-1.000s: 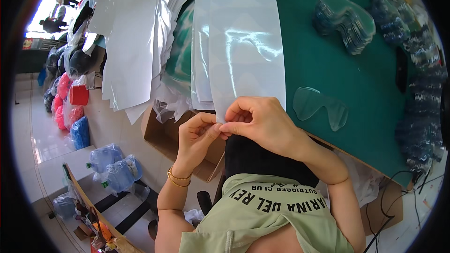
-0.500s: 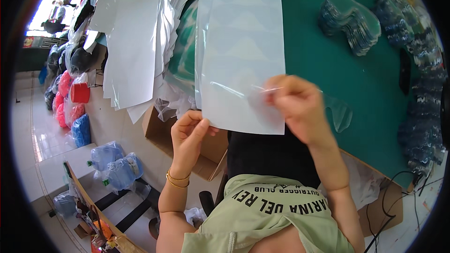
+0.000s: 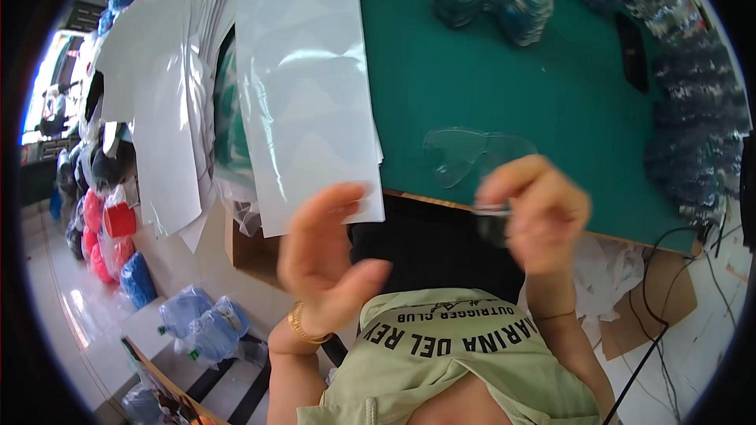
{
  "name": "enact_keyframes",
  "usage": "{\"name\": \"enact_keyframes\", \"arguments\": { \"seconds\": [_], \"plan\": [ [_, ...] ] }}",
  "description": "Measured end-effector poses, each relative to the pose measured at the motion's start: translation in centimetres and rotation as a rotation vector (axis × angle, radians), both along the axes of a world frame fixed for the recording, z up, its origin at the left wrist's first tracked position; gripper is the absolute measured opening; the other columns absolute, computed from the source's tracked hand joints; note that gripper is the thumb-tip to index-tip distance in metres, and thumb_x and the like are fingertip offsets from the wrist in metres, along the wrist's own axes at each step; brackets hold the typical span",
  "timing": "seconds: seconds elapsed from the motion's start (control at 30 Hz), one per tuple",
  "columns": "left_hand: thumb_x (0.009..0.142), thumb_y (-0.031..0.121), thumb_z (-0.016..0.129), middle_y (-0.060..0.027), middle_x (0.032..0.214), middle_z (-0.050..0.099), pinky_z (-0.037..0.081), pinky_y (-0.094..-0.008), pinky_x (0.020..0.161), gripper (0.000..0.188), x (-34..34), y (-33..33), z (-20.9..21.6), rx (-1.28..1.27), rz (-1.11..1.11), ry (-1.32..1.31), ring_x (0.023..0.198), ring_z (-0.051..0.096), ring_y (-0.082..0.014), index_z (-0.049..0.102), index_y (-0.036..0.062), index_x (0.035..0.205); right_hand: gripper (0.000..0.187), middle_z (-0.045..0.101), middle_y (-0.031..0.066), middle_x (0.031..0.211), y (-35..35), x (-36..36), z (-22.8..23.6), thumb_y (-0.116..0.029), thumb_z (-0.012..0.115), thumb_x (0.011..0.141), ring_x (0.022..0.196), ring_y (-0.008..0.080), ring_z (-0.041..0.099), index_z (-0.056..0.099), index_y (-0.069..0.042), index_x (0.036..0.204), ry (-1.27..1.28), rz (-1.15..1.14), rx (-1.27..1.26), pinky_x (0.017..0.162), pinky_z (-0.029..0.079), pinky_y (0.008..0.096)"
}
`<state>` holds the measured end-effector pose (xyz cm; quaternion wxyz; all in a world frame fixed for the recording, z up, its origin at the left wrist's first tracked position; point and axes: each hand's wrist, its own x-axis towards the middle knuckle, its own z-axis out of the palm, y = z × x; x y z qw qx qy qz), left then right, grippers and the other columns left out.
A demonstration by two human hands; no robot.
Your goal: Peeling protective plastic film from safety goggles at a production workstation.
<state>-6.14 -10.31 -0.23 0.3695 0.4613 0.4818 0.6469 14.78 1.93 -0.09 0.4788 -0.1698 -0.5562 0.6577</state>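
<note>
My left hand [image 3: 327, 260] is open and a little blurred, its thumb and fingers apart with nothing between them. It hovers by the near edge of a white sheet [image 3: 311, 142] that carries rows of faint, lens-shaped cuts. My right hand [image 3: 539, 212] is pinched on a small piece of clear film [image 3: 494, 227], whose outline is partly hidden by the fingers and blurred. Just beyond that hand, a clear lens-shaped piece [image 3: 457, 157] lies flat on the green table [image 3: 504, 94].
Layered white sheets [image 3: 161, 126] lie to the left. A stack of clear goggle-shaped lenses [image 3: 496, 0] stands at the far side, and rows of more stacks [image 3: 693, 110] line the right. A black object [image 3: 630, 51] lies before them. A cardboard box [image 3: 256, 256] sits below the table edge.
My left hand has let go of the sheet's corner and opened. My right hand has come off the sheet toward me, with clear film in it. The whole view has shifted to the right.
</note>
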Motion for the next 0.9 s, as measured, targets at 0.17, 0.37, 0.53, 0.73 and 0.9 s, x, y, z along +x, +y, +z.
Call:
{"name": "enact_keyframes", "arguments": {
  "seconds": [0.17,0.37,0.53,0.73,0.9],
  "plan": [
    [0.086,-0.002,0.072,-0.0166,0.142,0.051,0.044,-0.035,0.105,0.07,5.1,3.8,-0.2,-0.302,-0.29,-0.464,0.127,0.052,-0.0198,0.038,-0.0042,0.147,0.033,0.063,0.0135,0.12,0.0,-1.6,1.6,0.011,0.074,0.071,0.087,0.0179,0.066,0.067,-0.004,0.1,-0.383,-0.051,0.421,0.08,0.056,0.0321],
    [0.106,0.016,0.041,-0.0225,0.134,0.058,0.044,-0.0479,0.11,0.033,5.4,5.8,-1.5,-0.242,-0.361,-0.804,0.129,0.053,-0.0375,0.054,-0.0019,0.13,0.098,0.044,0.0129,0.149,0.8,2.2,2.2,0.002,0.083,0.063,0.07,0.0069,0.055,0.036,-0.005,0.149,-0.463,-0.007,-0.091,0.069,0.048,0.022],
    [0.105,0.02,0.037,-0.0238,0.14,0.053,0.04,-0.0537,0.112,0.039,4.4,6.2,-2.1,-0.249,-0.493,-0.962,0.136,0.044,-0.0443,0.049,0.0018,0.137,0.084,0.058,0.0078,0.133,2.5,4.9,1.4,-0.007,0.085,0.063,0.061,0.0041,0.044,0.052,-0.008,0.141,-0.607,0.032,-0.121,0.064,0.041,0.0182],
    [0.1,0.013,0.044,-0.0241,0.143,0.051,0.04,-0.0515,0.112,0.047,4.2,6.3,-2.0,-0.233,-0.526,-1.074,0.138,0.041,-0.0453,0.043,0.0018,0.146,0.031,0.066,0.0022,0.1,2.7,5.4,0.4,-0.01,0.08,0.074,0.067,0.006,0.049,0.073,-0.008,0.103,-0.669,-0.001,-0.136,0.064,0.039,0.0215],
    [0.097,-0.002,0.052,-0.0249,0.127,0.062,0.062,-0.032,0.078,0.04,4.8,6.6,-0.8,-0.477,-0.248,-0.809,0.115,0.064,-0.0373,0.052,-0.0059,0.136,0.008,0.063,0.0126,0.109,2.5,5.2,0.2,-0.009,0.074,0.083,0.092,0.0162,0.058,0.07,-0.002,0.085,-0.515,-0.19,-0.033,0.085,0.044,0.0294]
  ]
}}
